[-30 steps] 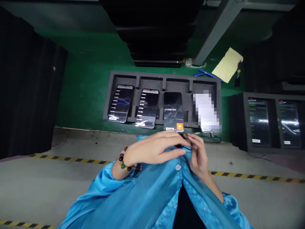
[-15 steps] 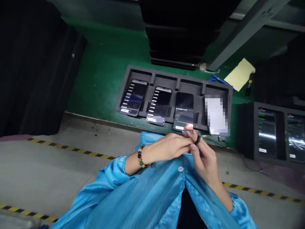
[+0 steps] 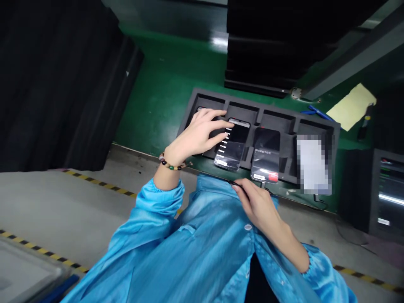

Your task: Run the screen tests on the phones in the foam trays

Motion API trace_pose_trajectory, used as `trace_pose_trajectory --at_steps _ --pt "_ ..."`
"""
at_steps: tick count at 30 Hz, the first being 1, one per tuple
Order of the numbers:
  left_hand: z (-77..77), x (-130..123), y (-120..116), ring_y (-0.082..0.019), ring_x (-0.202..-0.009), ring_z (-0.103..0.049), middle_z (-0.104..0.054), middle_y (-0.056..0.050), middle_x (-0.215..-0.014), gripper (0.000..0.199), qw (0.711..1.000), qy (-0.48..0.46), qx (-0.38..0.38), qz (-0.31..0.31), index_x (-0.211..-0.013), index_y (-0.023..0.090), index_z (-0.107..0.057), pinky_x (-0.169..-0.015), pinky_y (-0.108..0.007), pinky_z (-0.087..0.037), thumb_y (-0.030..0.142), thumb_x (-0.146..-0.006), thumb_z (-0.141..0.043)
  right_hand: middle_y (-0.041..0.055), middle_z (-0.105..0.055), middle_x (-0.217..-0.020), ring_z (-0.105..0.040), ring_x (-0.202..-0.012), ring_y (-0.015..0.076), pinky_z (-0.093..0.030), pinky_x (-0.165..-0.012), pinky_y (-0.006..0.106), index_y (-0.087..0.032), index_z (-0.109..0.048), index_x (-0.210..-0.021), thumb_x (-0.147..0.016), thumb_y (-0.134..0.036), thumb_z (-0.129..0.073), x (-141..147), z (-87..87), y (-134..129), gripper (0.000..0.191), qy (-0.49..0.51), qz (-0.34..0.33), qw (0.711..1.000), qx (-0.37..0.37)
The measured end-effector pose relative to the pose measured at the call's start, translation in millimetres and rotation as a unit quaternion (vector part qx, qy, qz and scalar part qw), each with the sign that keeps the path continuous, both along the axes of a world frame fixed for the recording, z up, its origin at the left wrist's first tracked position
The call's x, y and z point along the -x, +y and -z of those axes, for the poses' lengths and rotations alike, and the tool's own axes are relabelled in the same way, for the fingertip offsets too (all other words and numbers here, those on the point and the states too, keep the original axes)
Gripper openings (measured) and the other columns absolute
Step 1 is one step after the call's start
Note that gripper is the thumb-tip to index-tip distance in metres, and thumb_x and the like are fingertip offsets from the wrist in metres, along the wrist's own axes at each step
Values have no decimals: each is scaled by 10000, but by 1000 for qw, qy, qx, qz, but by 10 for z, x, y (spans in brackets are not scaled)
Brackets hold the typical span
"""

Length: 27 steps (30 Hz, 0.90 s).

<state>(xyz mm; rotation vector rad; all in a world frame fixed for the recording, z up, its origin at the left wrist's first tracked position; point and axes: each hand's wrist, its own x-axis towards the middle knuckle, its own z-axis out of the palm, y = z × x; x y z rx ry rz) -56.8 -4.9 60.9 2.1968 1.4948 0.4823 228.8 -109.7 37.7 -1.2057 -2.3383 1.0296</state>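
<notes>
My left hand (image 3: pixel 202 132), with a beaded bracelet at the wrist, reaches over the left part of a dark grey tray (image 3: pixel 246 100). Its fingers are spread, and their tips are over a phone (image 3: pixel 237 145) showing a list on its dark screen. The hand hides most of the leftmost phone. Below the tray's front edge, my right hand (image 3: pixel 260 206) is closed on a black cable (image 3: pixel 232 182). Just above it lies another phone (image 3: pixel 267 145) with a red patch on its screen and a plug at its lower end. The rightmost phone (image 3: pixel 312 164) is blurred out, a cable at its bottom.
A blue pen (image 3: pixel 317 111), a yellow paper (image 3: pixel 352 107) and a yellow-black tool (image 3: pixel 366 122) lie behind the tray on the green table (image 3: pixel 170 84). Another phone tray (image 3: pixel 375 185) stands at right. Black curtains (image 3: pixel 63 84) hang at left.
My left hand has left my right hand and moved up and left to the second phone, its fingers spreading. My right hand has lowered slightly with the cable. The view has shifted left.
</notes>
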Motion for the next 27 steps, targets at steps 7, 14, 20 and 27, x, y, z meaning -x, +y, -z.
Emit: trace_pose_trajectory --at_steps 7,14,20,27 --pt "-7 50 -176 -328 -1576 -416 -481 -50 -1741 356 999 -30 -33 11 -1264 334 -850 -1351 -657 -292 288 -1037 -580 52 -781 -1014 -784 -849 185 -579 -713 283 -231 -682 -1176 -1185 -349 -447 92 2 -1 263 20 -11 1000 19" --pt "53 96 -247 -348 -1574 -410 -471 -4 -1755 394 999 -26 -2 37 -1171 359 -883 -1329 -689 -319 193 -910 -638 62 -790 -992 -783 -834 190 -603 -722 293 -224 -716 -1131 -1169 -364 -505 177 74 8 256 32 14 999 4" --pt "3 -43 -115 -305 -1522 -481 -565 -25 -1688 445 1000 -13 -7 0 -1386 316 -783 -1381 -638 -250 261 -1015 -543 75 -825 -1054 -816 -899 225 -636 -760 322 -221 -743 -1162 -1158 -369 -537 215 129 26 253 23 16 999 -21" --pt "-31 -346 236 -308 -1473 -559 -712 -96 -1510 525 999 45 14 9 -1540 205 -646 -1406 -629 -161 284 -1070 -426 67 -816 -1001 -806 -838 212 -607 -732 310 -201 -739 -1127 -1167 -362 -517 292 150 64 277 5 9 999 -47"
